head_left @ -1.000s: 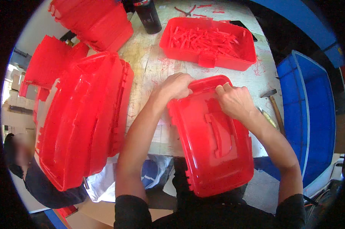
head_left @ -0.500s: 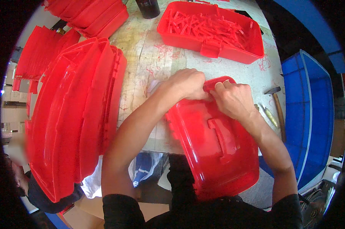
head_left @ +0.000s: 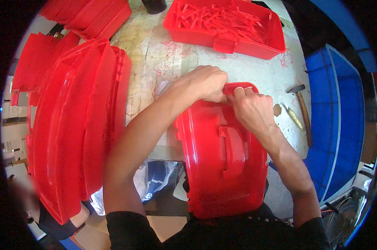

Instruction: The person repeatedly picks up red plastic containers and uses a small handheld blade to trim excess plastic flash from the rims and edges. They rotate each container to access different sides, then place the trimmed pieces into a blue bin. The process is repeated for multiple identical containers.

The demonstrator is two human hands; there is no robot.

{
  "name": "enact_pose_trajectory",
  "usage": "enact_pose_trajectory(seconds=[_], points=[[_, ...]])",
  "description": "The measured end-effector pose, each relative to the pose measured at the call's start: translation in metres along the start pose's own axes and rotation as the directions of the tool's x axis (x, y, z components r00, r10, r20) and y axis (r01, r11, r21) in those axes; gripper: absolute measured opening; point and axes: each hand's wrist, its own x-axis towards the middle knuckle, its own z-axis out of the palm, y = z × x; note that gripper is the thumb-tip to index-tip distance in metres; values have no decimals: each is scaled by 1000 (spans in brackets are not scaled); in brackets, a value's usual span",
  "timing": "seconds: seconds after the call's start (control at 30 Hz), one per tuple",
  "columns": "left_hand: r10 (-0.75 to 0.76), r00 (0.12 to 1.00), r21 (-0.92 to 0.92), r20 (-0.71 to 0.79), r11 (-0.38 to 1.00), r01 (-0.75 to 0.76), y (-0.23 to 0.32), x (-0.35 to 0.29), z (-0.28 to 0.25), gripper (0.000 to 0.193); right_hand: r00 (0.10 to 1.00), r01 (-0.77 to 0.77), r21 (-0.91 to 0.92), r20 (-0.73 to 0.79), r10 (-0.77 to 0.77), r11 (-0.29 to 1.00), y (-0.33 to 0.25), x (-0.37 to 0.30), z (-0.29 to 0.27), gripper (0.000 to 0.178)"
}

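A glossy red plastic lid [head_left: 209, 162] with a raised handle shape leans between the table edge and my body, its far end on the table. At that far end my left hand [head_left: 211, 85] is closed, knuckles up, on the rim. Close beside it on the right, my right hand [head_left: 251, 106] has its fingers curled over the same rim. The fingertips of both hands are hidden, so any small part between them cannot be made out. Beyond them stands a red plastic box [head_left: 255, 50] with many thin red strips [head_left: 221, 23] in it.
Stacked red lids [head_left: 71, 125] stand on the left, with more red parts [head_left: 92, 18] behind. A hammer [head_left: 303, 112] and a yellowish-handled tool [head_left: 294, 116] lie right of my hands. Further right is a blue crate [head_left: 321, 104]. A dark cup [head_left: 155, 6] stands at the back; a person [head_left: 57, 218] is lower left.
The lid has turned, its near end swinging left into a straighter line with my body. Both hands keep to its far rim. The view has shifted slightly.
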Motion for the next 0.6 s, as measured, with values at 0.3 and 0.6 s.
enact_pose_trajectory(seconds=[0.3, 0.6], points=[[-86, 996, 14, -33, 996, 86, 15, -3, 1, 38, 986, 103, -19, 131, -99, 995, 17, 3, -20, 25], [-77, 991, 14, -114, 997, 80, 19, -2, 7, 27, 968, 252, -178, 64, -244, 951, 14, 10, -23, 13]])
